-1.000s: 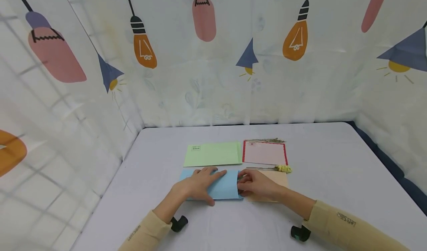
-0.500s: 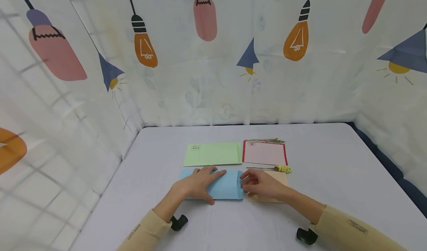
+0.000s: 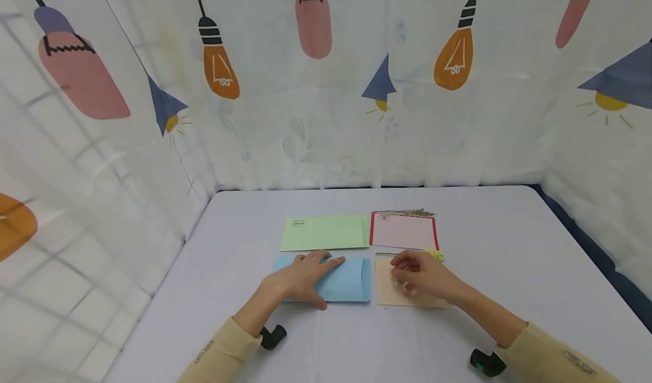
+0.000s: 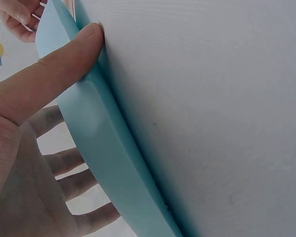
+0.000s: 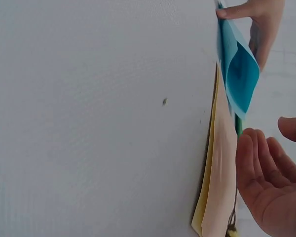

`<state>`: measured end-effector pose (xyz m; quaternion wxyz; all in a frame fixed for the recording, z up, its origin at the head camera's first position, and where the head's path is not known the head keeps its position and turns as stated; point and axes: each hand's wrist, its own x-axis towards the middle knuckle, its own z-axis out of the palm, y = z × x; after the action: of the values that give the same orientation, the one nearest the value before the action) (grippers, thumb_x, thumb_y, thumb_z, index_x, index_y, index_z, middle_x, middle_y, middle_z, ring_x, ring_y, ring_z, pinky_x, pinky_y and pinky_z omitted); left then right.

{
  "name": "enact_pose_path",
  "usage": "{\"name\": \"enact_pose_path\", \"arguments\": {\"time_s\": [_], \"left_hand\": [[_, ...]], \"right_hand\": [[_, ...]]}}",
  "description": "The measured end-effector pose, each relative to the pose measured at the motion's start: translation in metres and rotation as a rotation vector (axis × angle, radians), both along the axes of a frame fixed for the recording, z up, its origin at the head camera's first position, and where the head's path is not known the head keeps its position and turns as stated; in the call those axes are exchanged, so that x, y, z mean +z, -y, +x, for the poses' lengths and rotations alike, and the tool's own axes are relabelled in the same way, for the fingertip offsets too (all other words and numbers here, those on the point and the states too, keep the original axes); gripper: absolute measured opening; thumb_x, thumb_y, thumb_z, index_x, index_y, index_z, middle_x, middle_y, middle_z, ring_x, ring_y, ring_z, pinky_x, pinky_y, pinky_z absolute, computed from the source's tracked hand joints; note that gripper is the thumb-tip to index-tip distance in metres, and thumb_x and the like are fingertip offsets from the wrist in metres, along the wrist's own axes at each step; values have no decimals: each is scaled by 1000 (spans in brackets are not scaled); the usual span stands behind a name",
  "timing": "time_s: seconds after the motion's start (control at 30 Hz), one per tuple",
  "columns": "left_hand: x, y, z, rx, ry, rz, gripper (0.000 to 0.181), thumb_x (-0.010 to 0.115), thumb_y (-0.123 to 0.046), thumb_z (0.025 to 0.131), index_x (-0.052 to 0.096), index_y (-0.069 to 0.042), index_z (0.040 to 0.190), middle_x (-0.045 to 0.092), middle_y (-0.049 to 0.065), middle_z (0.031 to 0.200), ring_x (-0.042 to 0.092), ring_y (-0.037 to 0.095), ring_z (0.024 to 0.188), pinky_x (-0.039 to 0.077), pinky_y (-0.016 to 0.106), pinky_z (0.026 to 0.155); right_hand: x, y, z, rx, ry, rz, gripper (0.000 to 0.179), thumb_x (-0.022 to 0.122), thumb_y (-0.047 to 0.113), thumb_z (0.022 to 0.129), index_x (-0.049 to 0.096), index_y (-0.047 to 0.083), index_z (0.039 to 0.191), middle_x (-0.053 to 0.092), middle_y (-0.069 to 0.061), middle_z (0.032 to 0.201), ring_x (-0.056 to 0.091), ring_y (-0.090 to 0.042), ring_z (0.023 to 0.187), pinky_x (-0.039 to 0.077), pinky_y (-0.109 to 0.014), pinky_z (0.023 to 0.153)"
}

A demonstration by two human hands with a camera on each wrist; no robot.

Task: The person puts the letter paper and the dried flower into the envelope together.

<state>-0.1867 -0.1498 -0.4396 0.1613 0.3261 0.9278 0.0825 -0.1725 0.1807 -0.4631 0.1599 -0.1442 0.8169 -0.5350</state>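
My left hand (image 3: 303, 281) lies with spread fingers on the blue envelope (image 3: 343, 284), its thumb (image 4: 84, 44) at the near edge in the left wrist view. The envelope's right end gapes slightly, its mouth (image 5: 244, 74) visible in the right wrist view. My right hand (image 3: 423, 275) hovers over the beige folded card (image 3: 384, 289), fingers loosely bent and nothing between them. A yellow layer (image 5: 205, 207) shows along the card's edge. Just behind that hand, a yellow dried flower (image 3: 436, 255) is partly covered by it.
Behind the blue envelope lies a green envelope (image 3: 326, 233). To its right is a pale card with a red border (image 3: 404, 231), a dried sprig (image 3: 417, 212) along its top edge. A patterned curtain (image 3: 305, 128) hangs behind the white table (image 3: 244, 230).
My right hand has left the mouth of the blue envelope and moved right, over the beige card. The envelope's right end has come into sight. My left hand stays in place.
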Motion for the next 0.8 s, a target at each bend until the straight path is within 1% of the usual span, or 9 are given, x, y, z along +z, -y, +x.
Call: {"name": "enact_pose_path", "arguments": {"time_s": [0.17, 0.27, 0.4, 0.5, 0.6, 0.8], "left_hand": [[1, 0, 0, 4, 5, 4, 102, 91, -39, 78, 35, -23, 162, 38, 11, 156, 37, 30, 142, 29, 57, 113], [0, 0, 0, 1, -3, 4, 102, 91, -40, 78, 35, -22, 162, 38, 11, 155, 36, 31, 143, 29, 57, 113], [0, 0, -1, -1, -11, 10, 102, 91, -40, 78, 36, -21, 161, 37, 12, 156, 36, 32, 143, 29, 58, 112], [0, -1, 0, 2, -10, 15, 101, 91, -39, 78, 37, -21, 161, 37, 12, 156, 36, 32, 143, 29, 58, 112], [0, -1, 0, 8, -5, 16, 101, 92, -39, 78, 37, -21, 161, 37, 13, 156, 36, 32, 143, 29, 58, 113], [0, -1, 0, 21, 9, 9, 102, 91, -39, 78, 36, -23, 161, 36, 11, 157, 35, 31, 143, 28, 56, 114]], "right_hand": [[1, -18, -2, -40, -78, 55, 23, 69, 16, 99, 68, -1, 115, 69, -10, 99, 67, -26, 86, 58, -33, 72], [1, -28, -4, -72, -113, 98, 20, 70, 14, 98, 69, 0, 113, 69, -8, 97, 66, -25, 81, 57, -32, 68], [1, -41, -7, -114, -205, 204, 16, 72, 14, 97, 71, 3, 109, 68, -2, 94, 64, -20, 79, 53, -30, 66], [1, -50, -6, -145, -244, 275, 13, 74, 14, 95, 73, 6, 105, 67, 1, 91, 62, -17, 80, 52, -29, 65], [0, -58, -6, -166, -240, 322, 11, 74, 15, 94, 73, 6, 102, 66, 1, 89, 60, -17, 78, 51, -30, 62], [-1, -68, -4, -194, -207, 395, 11, 75, 15, 93, 74, 5, 98, 65, 0, 85, 59, -17, 75, 49, -31, 61]]}}
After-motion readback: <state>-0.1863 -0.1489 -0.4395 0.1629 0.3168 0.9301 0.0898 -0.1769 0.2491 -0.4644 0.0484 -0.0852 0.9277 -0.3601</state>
